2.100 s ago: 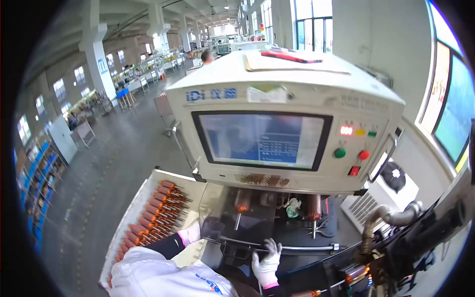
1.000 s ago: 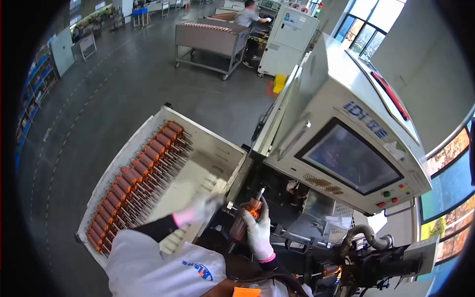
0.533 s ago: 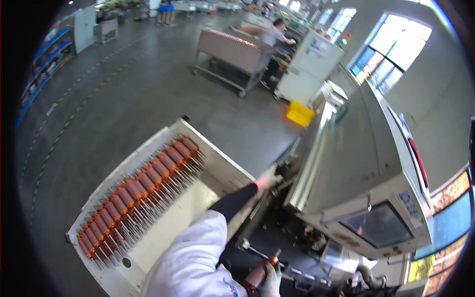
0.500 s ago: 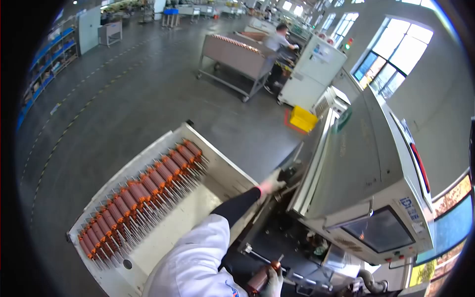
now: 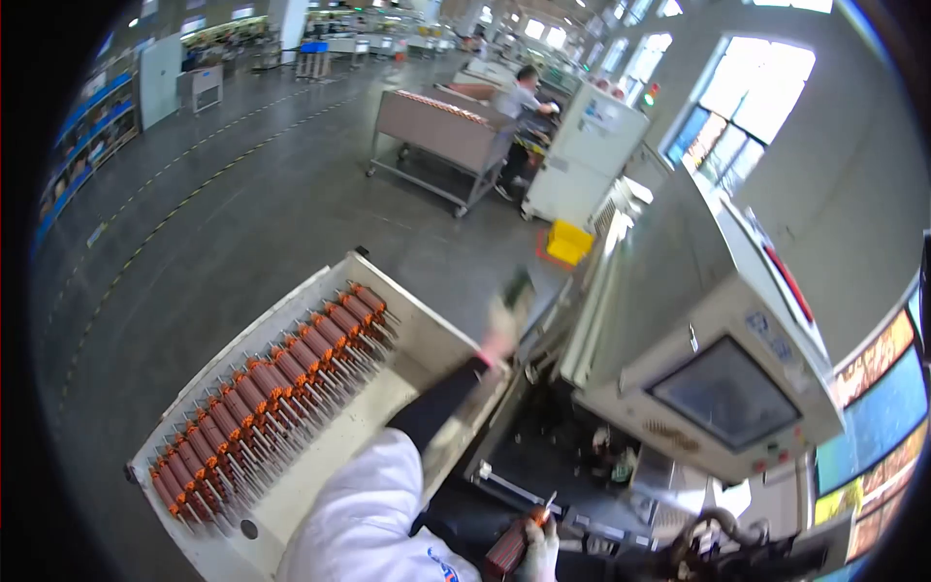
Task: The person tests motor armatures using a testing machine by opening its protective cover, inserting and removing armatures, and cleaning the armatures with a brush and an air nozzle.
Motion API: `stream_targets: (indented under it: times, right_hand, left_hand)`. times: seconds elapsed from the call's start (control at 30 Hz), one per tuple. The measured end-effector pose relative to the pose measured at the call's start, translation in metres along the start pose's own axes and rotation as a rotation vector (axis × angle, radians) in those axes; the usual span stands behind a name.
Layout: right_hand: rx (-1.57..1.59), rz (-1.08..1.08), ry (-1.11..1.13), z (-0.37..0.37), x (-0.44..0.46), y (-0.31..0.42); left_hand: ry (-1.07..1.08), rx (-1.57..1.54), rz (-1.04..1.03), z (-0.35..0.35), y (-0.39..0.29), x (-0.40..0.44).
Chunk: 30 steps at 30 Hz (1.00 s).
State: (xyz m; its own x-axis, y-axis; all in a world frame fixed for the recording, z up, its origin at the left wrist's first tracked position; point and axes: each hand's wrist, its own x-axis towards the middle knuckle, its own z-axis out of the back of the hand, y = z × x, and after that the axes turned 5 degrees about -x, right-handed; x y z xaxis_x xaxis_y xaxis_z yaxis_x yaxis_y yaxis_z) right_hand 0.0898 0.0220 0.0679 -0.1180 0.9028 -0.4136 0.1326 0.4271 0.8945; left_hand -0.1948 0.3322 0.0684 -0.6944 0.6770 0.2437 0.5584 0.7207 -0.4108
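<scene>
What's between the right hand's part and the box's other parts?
In the head view, a white sleeve, then box floor up to the other parts.

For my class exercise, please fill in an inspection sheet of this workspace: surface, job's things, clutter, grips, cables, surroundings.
Surface: dark worktop, with small bits on it.
Job's things: rotors in a slanting row inside a white tray; one held rotor.
Clutter: crumpled pale-green item; red object atop the machine.
Grips: right grip holds a rotor; left grip blurred, at a dark object, hold unclear.
Cables: nothing seen; a thick bent hose at lower right.
Surroundings: wheeled cart, yellow bin, another person in the background.
</scene>
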Motion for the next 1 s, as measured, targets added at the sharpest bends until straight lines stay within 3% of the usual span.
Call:
stream_targets:
  times: [0.03,0.07,0.1,0.13,0.17,0.23,0.3,0.33,0.4,0.5,0.73,0.83,0.93,1.0]
  right_hand:
    - [0.034,-0.010,0.036,0.020,0.005,-0.011]
    - [0.043,0.050,0.089,0.030,0.000,-0.011]
    - [0.058,0.106,0.132,0.035,-0.009,-0.007]
    - [0.107,0.103,0.124,0.039,-0.019,-0.001]
    - [0.154,0.113,0.128,0.040,-0.025,0.006]
    - [0.207,0.123,0.112,0.040,-0.036,0.022]
    - [0.241,0.137,0.110,0.046,-0.046,0.029]
    - [0.257,0.138,0.130,0.049,-0.047,0.030]
    - [0.288,0.156,0.175,0.052,-0.045,0.025]
    - [0.308,0.122,0.185,0.056,-0.050,0.009]
    - [0.398,0.013,0.193,0.058,-0.042,-0.010]
    - [0.463,-0.116,0.195,0.064,-0.033,-0.019]
    - [0.585,-0.249,0.250,0.066,-0.010,-0.042]
    - [0.527,-0.174,0.266,0.067,0.000,-0.055]
  left_hand:
    - [0.049,0.058,0.070,0.008,-0.044,0.018]
    - [0.113,-0.229,0.176,-0.070,-0.152,-0.007]
    - [0.266,-0.413,0.090,-0.107,-0.207,-0.018]
    - [0.519,-0.673,0.340,-0.099,-0.257,-0.013]
    - [0.827,-0.512,0.277,-0.115,-0.302,-0.035]
    - [0.779,0.877,-0.655,-0.162,-0.341,-0.119]
    - [0.885,1.130,-0.146,-0.155,-0.330,-0.196]
    - [1.027,1.332,-0.158,-0.128,-0.307,-0.216]
    - [0.969,1.647,0.103,-0.069,-0.252,-0.245]
    - [0.902,1.716,0.026,-0.006,-0.180,-0.230]
    - [1.093,2.011,-0.060,-0.044,-0.099,-0.175]
    - [1.131,1.997,-0.076,-0.057,-0.110,-0.184]
    - [1.409,1.782,0.213,-0.084,-0.191,-0.227]
    - [1.459,1.767,0.398,-0.085,-0.236,-0.263]
